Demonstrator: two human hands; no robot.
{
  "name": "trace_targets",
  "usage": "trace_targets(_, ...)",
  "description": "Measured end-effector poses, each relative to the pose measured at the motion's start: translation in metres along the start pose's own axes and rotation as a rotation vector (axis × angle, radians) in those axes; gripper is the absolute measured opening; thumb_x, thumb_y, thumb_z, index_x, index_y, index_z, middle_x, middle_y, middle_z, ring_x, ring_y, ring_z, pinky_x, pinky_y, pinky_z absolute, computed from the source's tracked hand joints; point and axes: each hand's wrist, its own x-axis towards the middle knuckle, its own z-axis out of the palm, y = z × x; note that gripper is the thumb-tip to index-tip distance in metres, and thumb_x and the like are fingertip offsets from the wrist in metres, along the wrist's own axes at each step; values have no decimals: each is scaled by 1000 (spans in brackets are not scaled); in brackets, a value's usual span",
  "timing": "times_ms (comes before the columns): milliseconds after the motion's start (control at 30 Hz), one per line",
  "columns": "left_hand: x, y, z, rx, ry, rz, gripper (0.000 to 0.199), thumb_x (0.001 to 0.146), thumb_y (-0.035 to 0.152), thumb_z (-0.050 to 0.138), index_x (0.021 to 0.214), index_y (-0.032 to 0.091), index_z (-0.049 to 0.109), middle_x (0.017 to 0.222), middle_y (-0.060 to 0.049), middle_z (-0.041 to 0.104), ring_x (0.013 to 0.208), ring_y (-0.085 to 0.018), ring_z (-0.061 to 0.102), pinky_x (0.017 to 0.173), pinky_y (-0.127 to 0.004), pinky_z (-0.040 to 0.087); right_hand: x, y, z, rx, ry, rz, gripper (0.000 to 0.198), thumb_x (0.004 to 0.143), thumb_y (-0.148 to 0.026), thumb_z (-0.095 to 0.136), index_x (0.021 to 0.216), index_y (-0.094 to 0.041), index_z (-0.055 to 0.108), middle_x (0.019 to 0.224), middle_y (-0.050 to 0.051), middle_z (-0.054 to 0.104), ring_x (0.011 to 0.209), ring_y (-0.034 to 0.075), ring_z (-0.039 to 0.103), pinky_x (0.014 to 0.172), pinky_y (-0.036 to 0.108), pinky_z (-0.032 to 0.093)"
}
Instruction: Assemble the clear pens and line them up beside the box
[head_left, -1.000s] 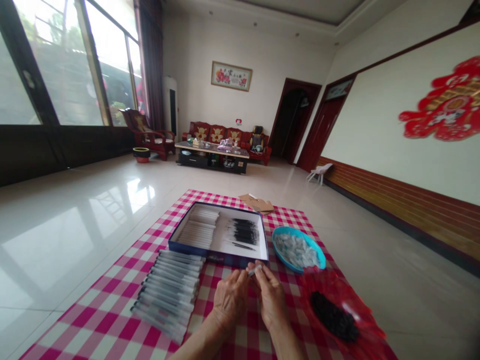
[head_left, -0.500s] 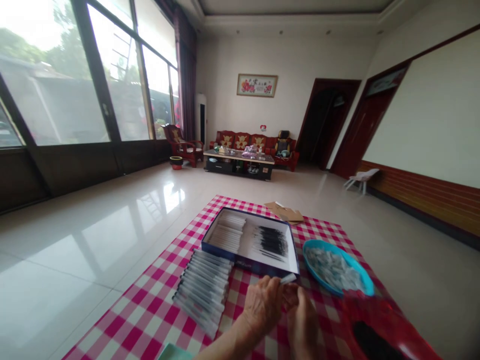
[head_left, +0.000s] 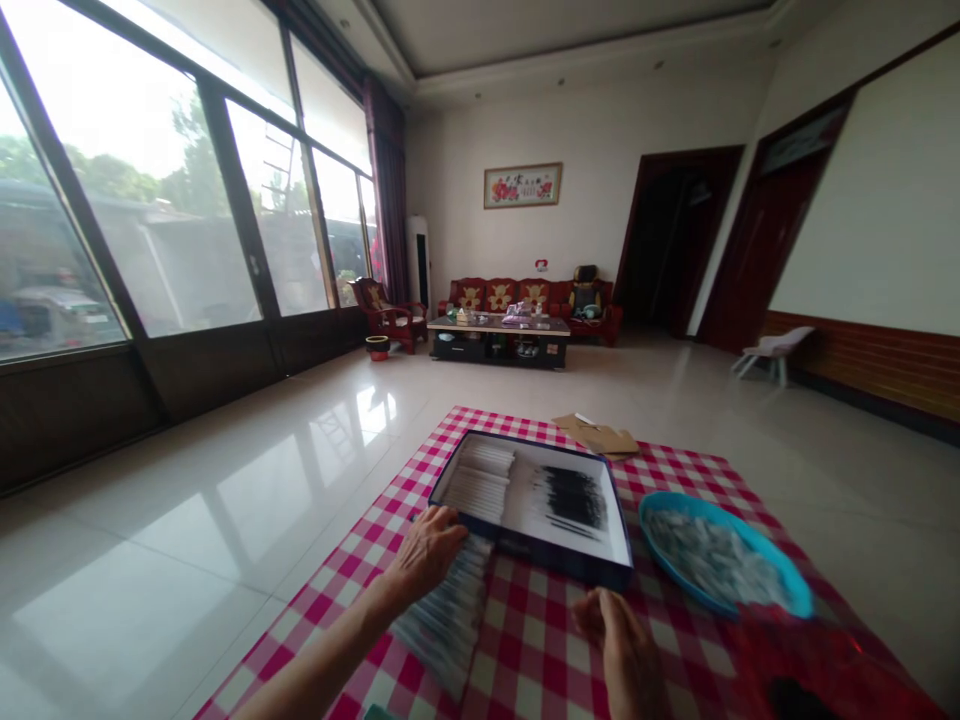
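My left hand (head_left: pixel 431 545) is bent over the far end of a row of clear pen-like tubes (head_left: pixel 450 620), close to the front edge of a shallow box (head_left: pixel 525 545). Its fingers are closed and point down; what they hold, if anything, is hidden. My right hand (head_left: pixel 619 640) is in front of the box's right corner, fingers curled together, and I cannot make out anything in them. Whitish tubes (head_left: pixel 480 485) lie in the box's left part, thin black sticks (head_left: pixel 574 500) in its right part.
A blue basin (head_left: pixel 802 600) of small clear plastic pieces (head_left: pixel 712 555) stands on the right, beside a blurred red bag (head_left: pixel 817 660) with something black inside. Flat brown cardboard (head_left: pixel 600 438) lies behind the box. A checked cloth (head_left: pixel 525 640) covers the table.
My hands were together around a white-ended, pen-like piece. They have parted: the left has moved left to the tube row, while the right stays in front of the box. The view has shifted.
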Motion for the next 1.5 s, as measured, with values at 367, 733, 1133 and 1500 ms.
trace_targets(367, -13, -23, 12, -31, 15, -148, 25, 88, 28, 49, 103, 23, 67, 103, -7, 63, 93, -21, 57, 83, -32, 47, -6, -15, 1, -52, -110, 11, 35, 76, -55, 50, 57, -29, 63, 64, 6, 70, 63, 29, 66, 64, 41, 54)
trace_targets(733, -24, -56, 15, -165, 159, -789, 36, 86, 32, 43, 110, 17, 66, 106, -8, 71, 105, -25, 62, 89, -35, 48, -5, -9, 0, -81, -135, 39, 38, 74, -58, 50, 66, -22, 61, 66, 4, 69, 66, 23, 66, 65, 32, 53)
trace_targets(1133, -27, -46, 19, -191, 131, -761, 40, 87, 34, 40, 112, 15, 65, 112, -11, 69, 108, -26, 62, 91, -36, 48, -6, -9, 2, -89, -138, 8, 43, 77, -61, 47, 62, -23, 59, 63, 3, 66, 64, 23, 64, 64, 32, 51)
trace_targets(1500, -3, -8, -12, -98, 111, -414, 30, 92, 27, 40, 102, 20, 67, 105, -7, 67, 96, -20, 62, 85, -31, 48, -9, -9, 1, -95, -149, -100, 42, 79, -61, 49, 65, -22, 56, 63, 2, 63, 62, 21, 62, 64, 32, 51)
